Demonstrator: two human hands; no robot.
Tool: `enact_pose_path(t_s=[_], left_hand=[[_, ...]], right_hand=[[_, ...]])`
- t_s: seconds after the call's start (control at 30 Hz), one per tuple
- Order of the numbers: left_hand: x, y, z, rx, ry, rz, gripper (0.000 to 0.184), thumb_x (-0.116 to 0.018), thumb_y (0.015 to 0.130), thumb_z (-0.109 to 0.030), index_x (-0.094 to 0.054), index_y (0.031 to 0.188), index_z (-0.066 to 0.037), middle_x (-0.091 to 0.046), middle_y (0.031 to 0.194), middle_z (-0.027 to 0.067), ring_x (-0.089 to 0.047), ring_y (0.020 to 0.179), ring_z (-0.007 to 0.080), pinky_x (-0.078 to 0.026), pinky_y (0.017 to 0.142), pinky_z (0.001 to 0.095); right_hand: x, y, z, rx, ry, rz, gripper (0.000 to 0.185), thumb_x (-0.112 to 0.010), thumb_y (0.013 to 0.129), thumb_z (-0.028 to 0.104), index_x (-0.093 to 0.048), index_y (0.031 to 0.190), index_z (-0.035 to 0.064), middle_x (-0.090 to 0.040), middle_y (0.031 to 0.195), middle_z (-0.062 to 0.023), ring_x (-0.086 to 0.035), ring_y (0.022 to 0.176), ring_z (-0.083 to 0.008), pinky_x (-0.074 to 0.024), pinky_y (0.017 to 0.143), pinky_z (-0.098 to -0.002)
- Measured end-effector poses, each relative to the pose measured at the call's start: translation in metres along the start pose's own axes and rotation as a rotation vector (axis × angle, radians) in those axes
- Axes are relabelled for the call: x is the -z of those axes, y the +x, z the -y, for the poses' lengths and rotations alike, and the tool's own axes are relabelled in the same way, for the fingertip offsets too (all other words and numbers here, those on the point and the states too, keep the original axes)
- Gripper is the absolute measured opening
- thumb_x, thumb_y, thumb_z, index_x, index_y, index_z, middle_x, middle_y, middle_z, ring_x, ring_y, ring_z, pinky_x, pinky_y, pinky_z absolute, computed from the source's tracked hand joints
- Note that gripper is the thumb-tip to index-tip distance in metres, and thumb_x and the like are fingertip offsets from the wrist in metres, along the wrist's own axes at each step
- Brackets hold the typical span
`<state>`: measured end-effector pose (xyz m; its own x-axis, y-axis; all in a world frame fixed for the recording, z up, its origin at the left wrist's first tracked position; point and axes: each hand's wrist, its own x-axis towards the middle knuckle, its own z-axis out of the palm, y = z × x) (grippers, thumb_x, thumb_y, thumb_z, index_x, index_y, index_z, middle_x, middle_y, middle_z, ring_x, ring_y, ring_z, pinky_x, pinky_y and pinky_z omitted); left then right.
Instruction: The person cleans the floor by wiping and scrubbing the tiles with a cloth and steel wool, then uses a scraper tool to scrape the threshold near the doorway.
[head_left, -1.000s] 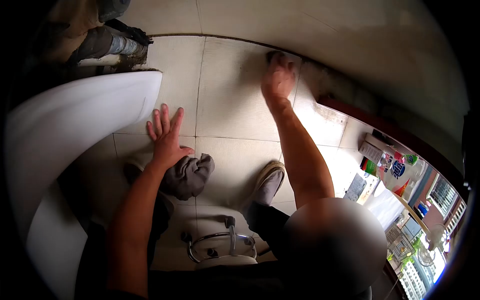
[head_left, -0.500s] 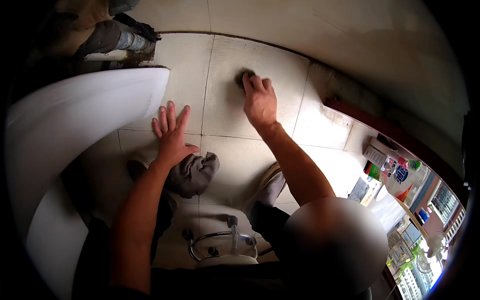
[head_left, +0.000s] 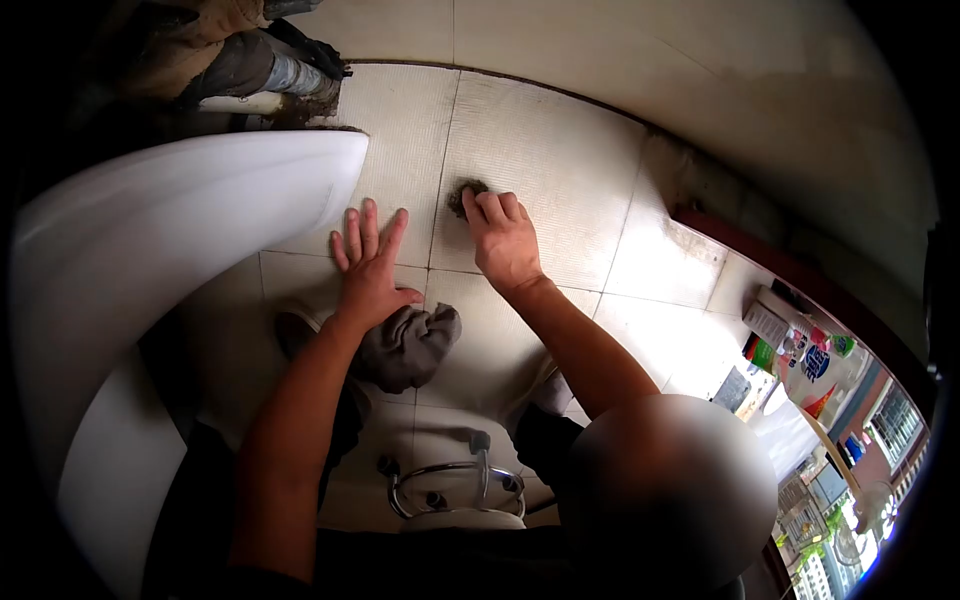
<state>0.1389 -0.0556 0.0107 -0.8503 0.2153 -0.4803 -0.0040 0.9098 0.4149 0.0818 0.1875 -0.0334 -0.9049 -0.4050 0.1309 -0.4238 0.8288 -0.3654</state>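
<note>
My right hand (head_left: 508,240) is closed around a dark, frizzy scouring pad (head_left: 466,198), probably steel wool, and presses it against the ribbed pale floor tile (head_left: 545,150). Fingers spread, my left hand (head_left: 370,270) rests palm down on the tiles to the left, by the end of a white curved panel (head_left: 300,175). Just below its thumb lies a crumpled grey cloth (head_left: 415,345). The palm side of each hand is hidden.
Wrapped pipes (head_left: 290,75) stand at the upper left. A stool's chrome ring base with casters (head_left: 455,468) is beneath me. Along the right runs a dark red ledge (head_left: 790,270), with a detergent bag (head_left: 815,365) and other packages beside it. A blurred disc (head_left: 670,490) covers the lower right.
My right hand has drawn the scouring pad back toward me and leftward over the tile. My left hand keeps its place on the floor. The whole view has shifted slightly.
</note>
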Motion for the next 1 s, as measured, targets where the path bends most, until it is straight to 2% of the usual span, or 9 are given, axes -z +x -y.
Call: enact_pose_path(t_s=[0.1,0.2,0.27,0.43,0.57,0.67,0.77,0.93,1.0], left_hand=[[-0.002,-0.001,0.0,-0.009,-0.013,-0.035,0.136,-0.099,0.062,-0.042,-0.02,0.172,-0.026,0.002,0.179,0.0219,0.008,0.164,0.0442,0.006,0.125,0.0676],[-0.005,-0.001,0.003,-0.027,-0.003,-0.04,0.137,-0.099,0.061,-0.042,-0.021,0.172,-0.026,0.002,0.179,0.0214,0.008,0.164,0.0444,0.006,0.125,0.0678],[-0.004,-0.001,0.003,-0.023,-0.006,-0.038,0.138,-0.1,0.061,-0.042,-0.021,0.172,-0.026,0.002,0.179,0.0212,0.008,0.164,0.0444,0.005,0.125,0.0678],[-0.004,0.004,0.002,0.006,0.003,-0.013,0.139,-0.101,0.059,-0.041,-0.021,0.172,-0.026,0.001,0.179,0.0207,0.006,0.164,0.0444,0.004,0.125,0.068],[-0.008,0.001,0.004,-0.028,-0.009,-0.081,0.139,-0.101,0.058,-0.04,-0.022,0.172,-0.026,0.001,0.179,0.0205,0.005,0.165,0.0445,0.003,0.125,0.069],[-0.005,-0.002,0.002,-0.039,-0.007,-0.068,0.138,-0.101,0.059,-0.039,-0.022,0.172,-0.026,0.001,0.179,0.0207,0.006,0.165,0.0441,0.003,0.125,0.0689],[-0.004,0.001,0.0,0.0,-0.028,-0.024,0.139,-0.101,0.059,-0.04,-0.021,0.172,-0.027,0.002,0.179,0.0204,0.007,0.165,0.0434,0.003,0.125,0.0686],[-0.007,0.001,0.004,-0.014,0.002,-0.041,0.139,-0.101,0.06,-0.039,-0.02,0.172,-0.026,0.004,0.179,0.0204,0.009,0.165,0.0429,0.005,0.126,0.0676],[-0.005,0.003,0.002,-0.008,0.008,-0.036,0.139,-0.101,0.06,-0.038,-0.019,0.172,-0.027,0.004,0.179,0.0207,0.009,0.165,0.043,0.005,0.126,0.0674]], right_hand=[[0.008,0.039,-0.023,0.019,-0.049,-0.064,0.045,-0.065,0.085,0.011,-0.069,0.13,0.0053,-0.063,0.108,-0.0112,-0.06,0.099,-0.0315,-0.0547,0.088,-0.0425],[-0.004,0.092,-0.029,-0.185,-0.022,-0.18,0.039,-0.063,0.082,0.005,-0.07,0.12,0.0042,-0.065,0.105,-0.0134,-0.06,0.099,-0.0343,-0.0536,0.084,-0.0424],[0.001,0.063,-0.001,-0.179,0.033,-0.104,0.047,-0.064,0.08,-0.004,-0.072,0.126,0.0032,-0.066,0.106,-0.0128,-0.059,0.096,-0.0323,-0.0556,0.084,-0.0415],[0.026,-0.046,-0.004,0.065,0.117,0.02,0.043,-0.067,0.083,0.001,-0.077,0.124,0.0074,-0.064,0.107,-0.008,-0.061,0.094,-0.029,-0.0591,0.085,-0.0382],[0.021,0.053,-0.079,-0.263,-0.137,-0.191,0.046,-0.065,0.087,0.0,-0.074,0.131,0.0071,-0.064,0.106,-0.0118,-0.059,0.095,-0.0321,-0.0576,0.083,-0.0415],[0.016,0.044,-0.066,-0.324,-0.175,-0.211,0.044,-0.062,0.083,0.0,-0.073,0.126,0.0021,-0.064,0.108,-0.0127,-0.06,0.096,-0.0346,-0.0568,0.087,-0.0407],[0.032,-0.065,-0.039,-0.04,-0.048,0.002,0.047,-0.064,0.083,0.002,-0.074,0.129,0.0034,-0.063,0.106,-0.01,-0.061,0.096,-0.029,-0.0581,0.091,-0.0372],[0.043,0.022,-0.129,-0.4,-0.206,-0.185,0.044,-0.063,0.085,0.001,-0.073,0.127,0.0066,-0.066,0.108,-0.0146,-0.06,0.097,-0.0366,-0.0568,0.085,-0.0445],[0.02,0.056,-0.104,-0.417,-0.198,-0.202,0.045,-0.064,0.083,0.004,-0.073,0.126,0.0081,-0.066,0.109,-0.013,-0.06,0.099,-0.0347,-0.0562,0.085,-0.043]])
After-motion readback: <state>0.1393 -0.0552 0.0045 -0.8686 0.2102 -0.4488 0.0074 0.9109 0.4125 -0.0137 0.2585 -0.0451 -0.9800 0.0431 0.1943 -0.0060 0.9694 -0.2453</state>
